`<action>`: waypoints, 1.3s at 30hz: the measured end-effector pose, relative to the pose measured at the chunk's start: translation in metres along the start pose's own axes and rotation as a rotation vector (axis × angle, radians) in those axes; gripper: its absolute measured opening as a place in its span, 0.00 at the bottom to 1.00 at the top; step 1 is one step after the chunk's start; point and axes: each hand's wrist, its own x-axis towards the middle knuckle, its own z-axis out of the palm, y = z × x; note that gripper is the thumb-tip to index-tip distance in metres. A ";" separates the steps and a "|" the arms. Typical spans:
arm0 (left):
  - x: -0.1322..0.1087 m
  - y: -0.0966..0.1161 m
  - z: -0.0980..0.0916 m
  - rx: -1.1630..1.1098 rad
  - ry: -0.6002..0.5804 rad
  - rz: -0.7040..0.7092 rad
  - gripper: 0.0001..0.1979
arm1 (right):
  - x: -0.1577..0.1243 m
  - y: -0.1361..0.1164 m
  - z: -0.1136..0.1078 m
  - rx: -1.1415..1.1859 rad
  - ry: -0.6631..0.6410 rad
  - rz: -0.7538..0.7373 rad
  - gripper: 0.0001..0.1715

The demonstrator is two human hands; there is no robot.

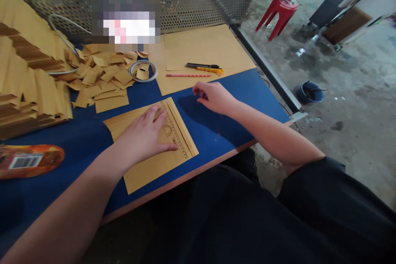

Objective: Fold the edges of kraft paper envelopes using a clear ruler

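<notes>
Prob. dealing w/ light, bendy, crease-prone brown paper [144,171], flat on blue surface [261,95] under stiff clear ruler [173,132]. Resting splayed, unclenched L hand [145,130] on ruler. Best taken by paper's edges. Can't tell re grip of curled R hand [213,95].

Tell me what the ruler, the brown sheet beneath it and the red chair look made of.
Ruler: probably smooth, clear plastic; brown shows through between its markings. Brown sheet: seemingly matte kraft paper, thin and crisp-edged. Red chair: likely moulded plastic, evenly coloured.
</notes>
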 end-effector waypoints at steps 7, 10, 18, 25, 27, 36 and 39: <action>-0.005 -0.007 0.013 -0.033 0.062 0.047 0.58 | 0.004 -0.024 0.015 -0.189 -0.145 -0.398 0.17; -0.006 -0.008 0.017 -0.027 0.082 0.056 0.59 | -0.004 -0.045 0.029 -0.311 -0.285 -0.635 0.18; -0.006 -0.009 0.021 -0.070 0.121 0.061 0.59 | -0.002 -0.044 0.022 -0.336 -0.282 -0.713 0.13; -0.004 -0.003 0.023 -0.066 0.090 0.059 0.64 | -0.017 -0.014 0.032 -0.212 -0.267 -0.611 0.26; -0.003 -0.001 0.025 -0.088 0.112 0.077 0.64 | -0.021 -0.010 0.037 -0.175 -0.234 -0.621 0.27; 0.004 0.000 0.030 -0.100 0.171 0.132 0.64 | -0.026 -0.018 0.044 -0.088 -0.191 -0.564 0.33; 0.004 -0.001 0.031 -0.099 0.188 0.146 0.65 | -0.027 -0.022 0.044 -0.081 -0.202 -0.523 0.39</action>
